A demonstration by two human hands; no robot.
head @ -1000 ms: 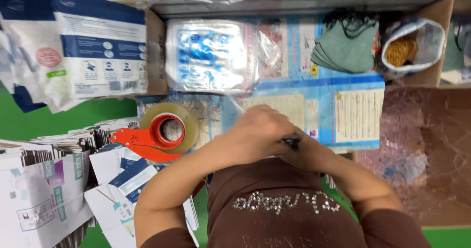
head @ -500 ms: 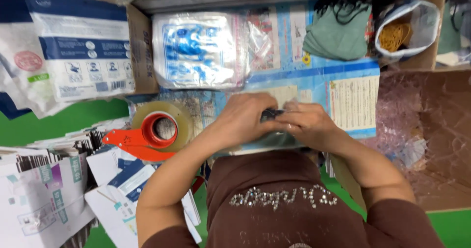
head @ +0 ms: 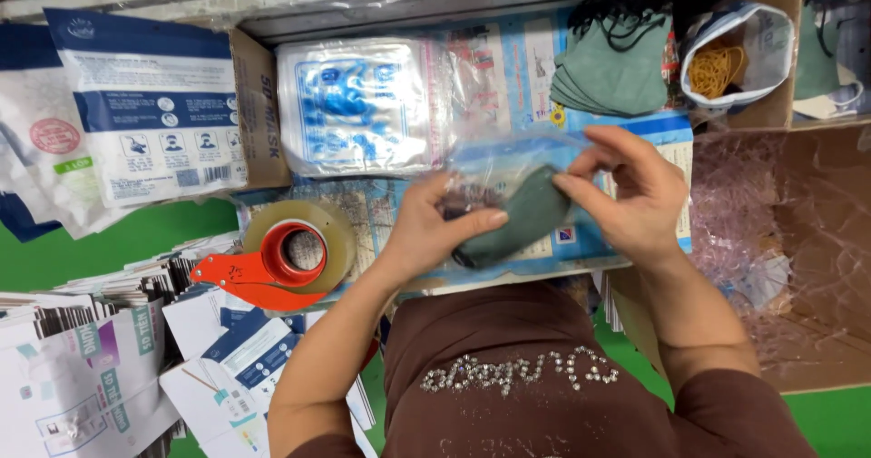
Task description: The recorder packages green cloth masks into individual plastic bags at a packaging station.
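Note:
A folded dark green face mask [head: 519, 215] sits between both hands, partly inside a clear plastic bag [head: 508, 154]. My left hand [head: 434, 227] grips the mask's lower left end with thumb on top. My right hand [head: 631, 190] pinches the bag's upper right edge beside the mask. Both hands hover over blue printed sheets [head: 581, 240] on the work surface, just in front of my brown top.
A stack of green masks [head: 610, 73] and a bag of rubber bands [head: 721, 63] lie at the back right. A pack of clear bags [head: 358, 104], a red tape dispenser [head: 281, 258], printed mask packets [head: 136, 122] and paper cards [head: 82, 367] sit left. A cardboard box [head: 798, 258] stands right.
My hands have lifted and spread apart, bringing the green mask and clear bag into plain view; before, they were closed together low over the sheets.

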